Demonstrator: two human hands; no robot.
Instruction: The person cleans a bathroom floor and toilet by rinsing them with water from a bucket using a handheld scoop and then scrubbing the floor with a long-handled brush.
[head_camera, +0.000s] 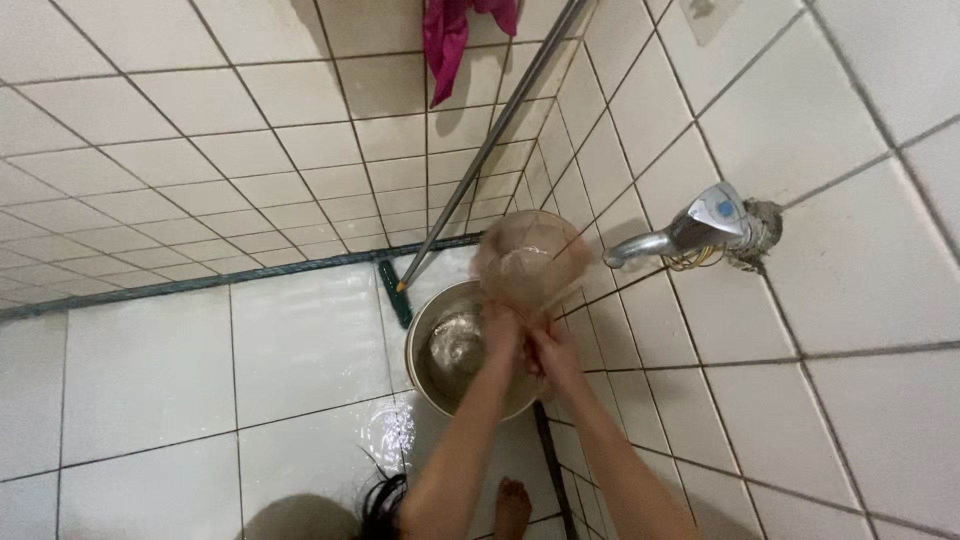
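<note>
Head view: both hands, left and right, seemingly grip a clear bowl above the steel basin, tap to their right.

basin on floor | sieve above basin | tap right, on wall | squeegee behind basin

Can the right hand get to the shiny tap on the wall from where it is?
Probably yes. The right hand is gripping the see-through bowl just below the tap, with only bare tiles between, but it would have to let go first.
</note>
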